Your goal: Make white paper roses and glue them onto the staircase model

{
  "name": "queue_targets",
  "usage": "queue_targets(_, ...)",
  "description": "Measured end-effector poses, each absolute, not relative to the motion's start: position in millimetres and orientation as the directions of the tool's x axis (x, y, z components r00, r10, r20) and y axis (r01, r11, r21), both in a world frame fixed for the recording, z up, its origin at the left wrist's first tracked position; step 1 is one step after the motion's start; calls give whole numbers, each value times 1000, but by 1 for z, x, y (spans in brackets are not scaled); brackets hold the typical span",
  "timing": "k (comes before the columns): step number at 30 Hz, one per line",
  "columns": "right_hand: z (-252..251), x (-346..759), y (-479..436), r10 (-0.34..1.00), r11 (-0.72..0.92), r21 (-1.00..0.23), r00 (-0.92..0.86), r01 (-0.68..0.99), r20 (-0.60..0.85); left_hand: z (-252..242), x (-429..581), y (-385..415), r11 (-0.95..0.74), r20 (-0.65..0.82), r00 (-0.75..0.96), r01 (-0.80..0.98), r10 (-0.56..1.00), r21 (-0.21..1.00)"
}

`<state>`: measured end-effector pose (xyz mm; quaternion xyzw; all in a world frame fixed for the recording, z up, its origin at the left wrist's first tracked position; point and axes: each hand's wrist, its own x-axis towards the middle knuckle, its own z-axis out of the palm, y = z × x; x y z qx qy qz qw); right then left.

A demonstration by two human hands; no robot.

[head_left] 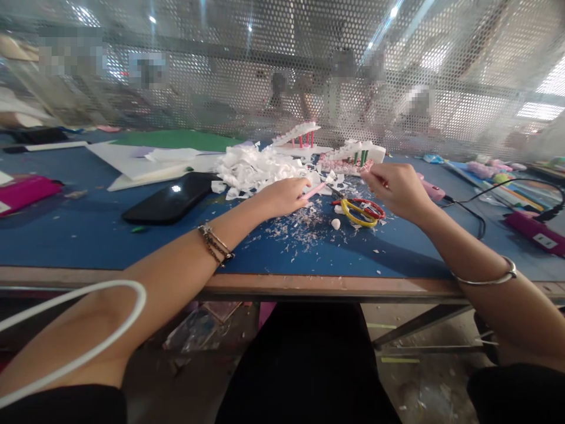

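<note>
My left hand (285,197) is closed around a thin pink stick (314,191) at the edge of a heap of white scraps (251,168). My right hand (399,187) is raised a little above the table with its fingers curled together; whatever may be in them is hidden. Between the hands lie scissors (359,219) with yellow and red handles, and near them a small white lump (336,224). Just beyond my right hand stands a white model (375,154) with green posts and a pinkish pebbly base. Farther back is a similar white model (295,141) with red posts.
A black phone (172,199) lies left of the scraps, before white sheets (145,162) and a green sheet (176,139). Magenta boxes (29,193) sit left and right. A pink device (431,188) trails a black cable (474,209). Perforated metal (247,100) stands behind.
</note>
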<state>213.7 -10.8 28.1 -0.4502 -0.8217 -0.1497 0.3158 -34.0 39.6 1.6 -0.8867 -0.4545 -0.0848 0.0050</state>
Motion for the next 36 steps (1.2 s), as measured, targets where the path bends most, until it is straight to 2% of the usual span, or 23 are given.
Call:
queue_targets(9, 25, 213, -11, 612, 574, 11, -437, 819, 659, 7, -30, 32, -436, 22, 435, 900, 900, 11)
queue_targets(15, 24, 213, -10, 585, 578, 36, -444, 816, 678, 9, -33, 35, -364, 6, 364, 931, 931, -13)
queue_targets(18, 22, 211, -11, 556, 615, 39, -468, 788, 686, 9, -33, 35, -366, 71, 364, 930, 929, 23)
queue_targets(20, 21, 210, -13, 544, 649, 27, -489, 760, 681, 10, -31, 33, -406, 186, 386, 910, 904, 83)
queue_targets(23, 19, 208, -14, 528, 677, 56, -537, 734, 658, 11, -25, 27, -616, 363, 534, 771, 764, 163)
queue_targets(26, 16, 207, -13, 547, 637, 124, -560, 761, 622, 11, -18, 17, -818, 452, 702, 562, 550, 124)
queue_targets(29, 15, 207, -11, 576, 567, 167, -533, 806, 620, 10, -13, 8, -879, 400, 787, 456, 470, 138)
queue_targets(31, 16, 208, -10, 579, 541, 142, -490, 829, 651, 8, -11, 5, -892, 345, 823, 410, 452, 190)
queue_targets(36, 21, 211, -12, 611, 583, -91, -362, 807, 704, -2, -9, 10, -876, 287, 840, 377, 460, 301)
